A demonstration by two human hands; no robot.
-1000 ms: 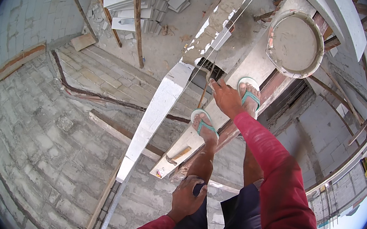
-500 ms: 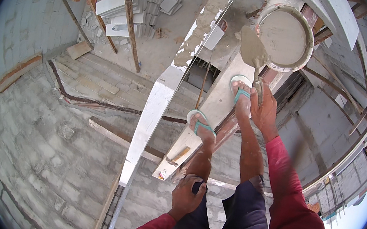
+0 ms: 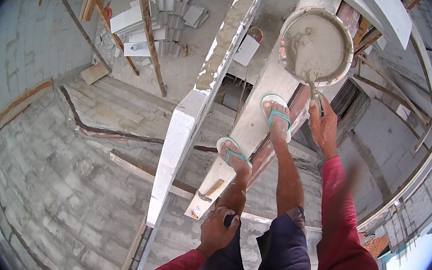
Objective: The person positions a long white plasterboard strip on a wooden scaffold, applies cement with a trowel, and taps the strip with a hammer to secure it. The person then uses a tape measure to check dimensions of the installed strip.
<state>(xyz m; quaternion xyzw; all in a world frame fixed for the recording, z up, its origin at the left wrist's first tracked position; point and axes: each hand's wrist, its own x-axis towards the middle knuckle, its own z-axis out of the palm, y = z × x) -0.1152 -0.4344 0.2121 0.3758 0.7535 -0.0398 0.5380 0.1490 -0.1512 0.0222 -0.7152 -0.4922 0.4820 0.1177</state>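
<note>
My right hand [image 3: 324, 127] is closed round the handle of a trowel [image 3: 306, 75]. The trowel's blade lies in wet grey mortar inside a round bucket [image 3: 346, 64], where mortar partly covers it. My left hand [image 3: 218, 229] rests over my left knee, thumb and fingers apart, holding no tool. Left of my feet runs a long white beam [image 3: 176, 146]; its far stretch is coated with grey mortar. The bucket stands on the far part of the plank [image 3: 254, 113] under my sandals.
A hammer [image 3: 211, 190] lies at the plank's near end. Drops open up on both sides of the plank. Wooden props [image 3: 151, 26] stand at the far left, near stacked white pieces [image 3: 127, 21] on the floor below. A curved white edge [image 3: 384, 13] hangs beyond the bucket.
The trowel's blade has gone from above the bucket's left rim into the mortar. My right hand has moved slightly right and nearer. My left hand stays on the knee.
</note>
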